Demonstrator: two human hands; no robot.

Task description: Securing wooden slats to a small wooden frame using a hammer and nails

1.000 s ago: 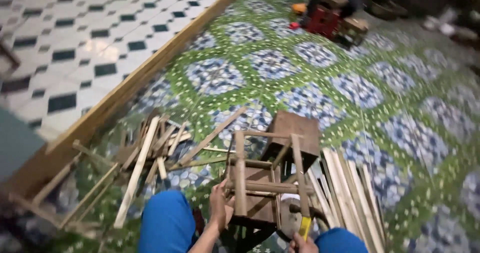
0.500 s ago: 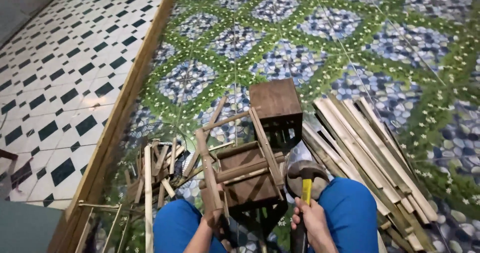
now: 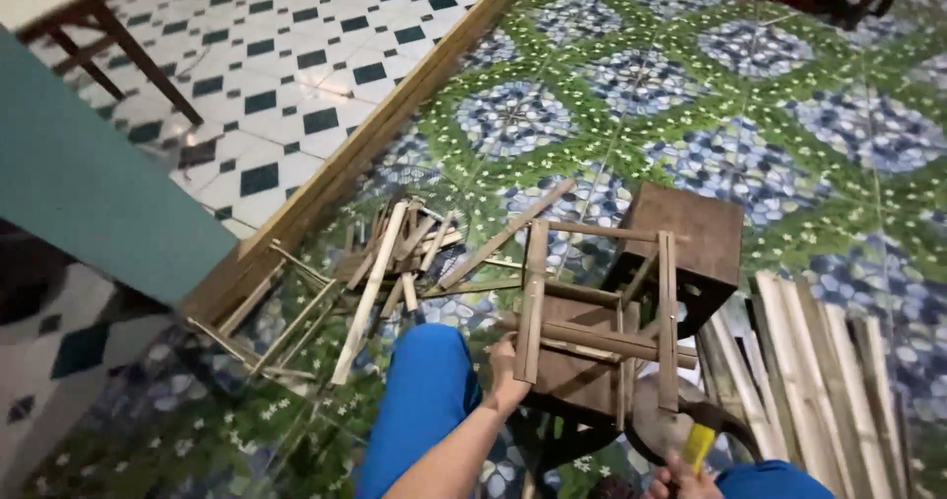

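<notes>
A small frame of bamboo slats (image 3: pixel 602 302) lies across a dark wooden stool (image 3: pixel 691 238) just in front of my knees. My left hand (image 3: pixel 508 371) grips the near left post of that frame. My right hand (image 3: pixel 676 479) shows only at the bottom edge, closed around a yellow-handled hammer (image 3: pixel 681 430) whose head rests beside the frame. My legs in blue trousers (image 3: pixel 424 391) frame both hands.
Loose bamboo sticks (image 3: pixel 380 262) lie scattered to the left, and a stack of flat slats (image 3: pixel 838 371) lies to the right. A long wooden plank (image 3: pixel 375 139) divides the green patterned floor from black-and-white tiles. A teal panel (image 3: pixel 89 183) and table legs (image 3: pixel 118 50) stand far left.
The view has swung to the right and tilted, so the frame and stool now sit lower right. My left hand keeps hold of the frame; my right hand has dropped to the bottom edge.
</notes>
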